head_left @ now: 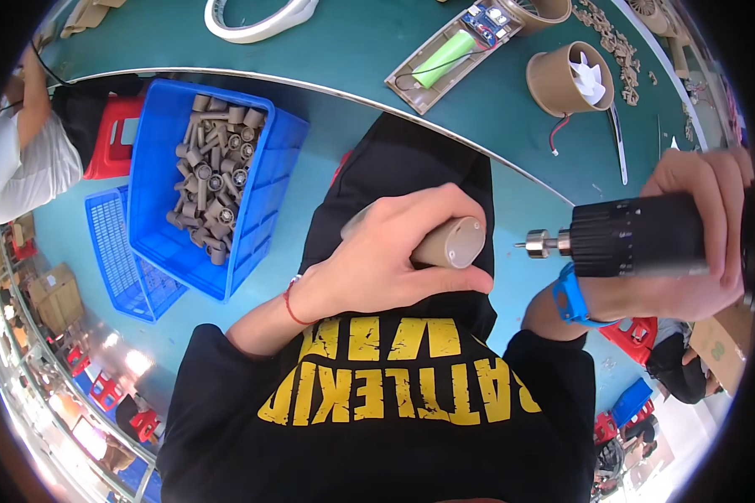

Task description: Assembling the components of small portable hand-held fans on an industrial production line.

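My left hand (386, 251) is closed around a tan cylindrical plastic housing (451, 245). The housing's rounded end, with small screw spots in it, faces right; the rest of it is mostly covered by my fingers. Over on the right, my right hand (700, 189) grips a black power screwdriver (633, 236). Its silver bit (538, 244) points left at the housing's end, with a gap between them. Both hands are in front of my body, on the near side of the table edge.
A blue bin (264, 201) of tan parts stands left, beside a blue basket (109, 251) and red stool (109, 138). The green table (327, 75) carries a tape roll (260, 32), a housing with a green battery (445, 60) and a fan (554, 84). A person (25, 163) sits far left.
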`<state>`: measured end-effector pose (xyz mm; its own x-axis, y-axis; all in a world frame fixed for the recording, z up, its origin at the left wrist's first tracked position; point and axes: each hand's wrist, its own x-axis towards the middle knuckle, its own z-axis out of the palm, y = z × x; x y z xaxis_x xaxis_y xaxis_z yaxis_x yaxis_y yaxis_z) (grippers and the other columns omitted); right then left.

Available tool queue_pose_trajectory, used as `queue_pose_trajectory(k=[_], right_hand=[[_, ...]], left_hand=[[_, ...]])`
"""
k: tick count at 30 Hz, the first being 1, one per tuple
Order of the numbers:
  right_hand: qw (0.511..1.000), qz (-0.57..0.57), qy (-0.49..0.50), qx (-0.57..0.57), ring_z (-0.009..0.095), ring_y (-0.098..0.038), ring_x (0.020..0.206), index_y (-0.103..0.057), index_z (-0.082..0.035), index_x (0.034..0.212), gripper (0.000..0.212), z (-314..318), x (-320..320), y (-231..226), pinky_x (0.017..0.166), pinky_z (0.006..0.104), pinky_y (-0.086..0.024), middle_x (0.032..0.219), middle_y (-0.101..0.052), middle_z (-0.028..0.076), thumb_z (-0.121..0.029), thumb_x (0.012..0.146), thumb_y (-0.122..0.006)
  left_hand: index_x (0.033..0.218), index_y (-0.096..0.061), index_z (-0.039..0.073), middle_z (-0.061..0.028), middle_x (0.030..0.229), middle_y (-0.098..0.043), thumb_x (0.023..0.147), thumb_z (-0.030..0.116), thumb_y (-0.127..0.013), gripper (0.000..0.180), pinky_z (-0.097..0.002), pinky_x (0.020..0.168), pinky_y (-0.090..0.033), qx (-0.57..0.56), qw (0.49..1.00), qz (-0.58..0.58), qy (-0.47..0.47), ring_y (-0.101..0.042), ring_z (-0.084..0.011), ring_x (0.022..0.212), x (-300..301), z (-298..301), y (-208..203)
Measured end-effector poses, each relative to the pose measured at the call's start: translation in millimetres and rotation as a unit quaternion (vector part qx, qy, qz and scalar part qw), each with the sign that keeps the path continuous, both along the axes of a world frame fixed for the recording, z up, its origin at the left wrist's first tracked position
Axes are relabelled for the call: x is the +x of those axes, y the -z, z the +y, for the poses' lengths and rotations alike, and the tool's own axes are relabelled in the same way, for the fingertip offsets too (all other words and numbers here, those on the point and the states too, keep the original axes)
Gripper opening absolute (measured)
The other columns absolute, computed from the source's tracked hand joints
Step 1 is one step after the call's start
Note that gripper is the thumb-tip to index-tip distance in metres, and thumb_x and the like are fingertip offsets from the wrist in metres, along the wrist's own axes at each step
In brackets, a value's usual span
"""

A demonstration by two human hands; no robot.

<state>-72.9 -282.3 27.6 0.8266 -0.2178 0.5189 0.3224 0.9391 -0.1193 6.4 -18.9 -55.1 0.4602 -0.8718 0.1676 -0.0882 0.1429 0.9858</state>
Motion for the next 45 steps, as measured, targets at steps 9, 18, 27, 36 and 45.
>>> queue_pose_trajectory(k=[9,18,27,36,45], right_hand=[[0.974,-0.103,0.17,0.112,0.005,-0.062,0.052,-0.057,-0.01,0.075,0.019,34.4,-23.7,23.5,0.055,0.0126,-0.054,0.061,-0.062,-0.002,-0.018,0.092,-0.057],[0.953,-0.087,0.255,0.136,0.007,-0.065,0.057,-0.06,-0.009,0.077,0.02,43.8,-21.6,25.7,0.059,0.0144,-0.055,0.068,-0.066,-0.001,-0.019,0.094,-0.056],[0.964,0.068,0.209,-0.148,0.005,-0.06,0.045,-0.058,-0.014,0.056,0.037,4.3,-31.8,-0.6,0.051,0.0133,-0.054,0.054,-0.061,-0.005,-0.026,0.092,-0.057],[0.963,0.074,0.234,-0.113,0.006,-0.06,0.045,-0.056,-0.015,0.056,0.036,9.3,-31.0,-1.9,0.05,0.0145,-0.055,0.054,-0.061,-0.004,-0.026,0.09,-0.057],[0.958,0.077,0.267,-0.073,0.007,-0.06,0.044,-0.054,-0.015,0.056,0.034,22.7,-25.6,-0.1,0.049,0.0159,-0.056,0.054,-0.062,-0.003,-0.026,0.088,-0.058]], left_hand=[[0.097,-0.059,0.003,-0.0074,0.076,-0.062,0.076,0.025,-0.081,0.037,-0.0311,0.053,-0.046,0.009,0.994,-0.104,-0.027,-0.062,-0.026,0.062,-2.2,-4.5,-7.3],[0.093,-0.058,0.004,-0.0075,0.073,-0.061,0.078,0.028,-0.078,0.034,-0.0333,0.049,-0.047,0.025,0.991,-0.123,-0.044,-0.061,-0.0276,0.06,-7.2,-8.9,-9.0],[0.092,-0.056,0.006,-0.0073,0.071,-0.059,0.08,0.029,-0.076,0.033,-0.0354,0.047,-0.045,0.041,0.988,-0.144,-0.03,-0.059,-0.0274,0.058,-7.3,-8.2,-8.5],[0.089,-0.057,0.005,-0.005,0.069,-0.057,0.076,0.028,-0.079,0.034,-0.0321,0.046,-0.043,0.041,0.982,-0.181,-0.039,-0.058,-0.0235,0.056,-7.7,-11.5,-9.4],[0.091,-0.06,0.003,-0.005,0.069,-0.058,0.072,0.025,-0.083,0.037,-0.0305,0.046,-0.043,0.036,0.974,-0.219,-0.054,-0.057,-0.021,0.054,-8.8,-9.8,-6.7]])
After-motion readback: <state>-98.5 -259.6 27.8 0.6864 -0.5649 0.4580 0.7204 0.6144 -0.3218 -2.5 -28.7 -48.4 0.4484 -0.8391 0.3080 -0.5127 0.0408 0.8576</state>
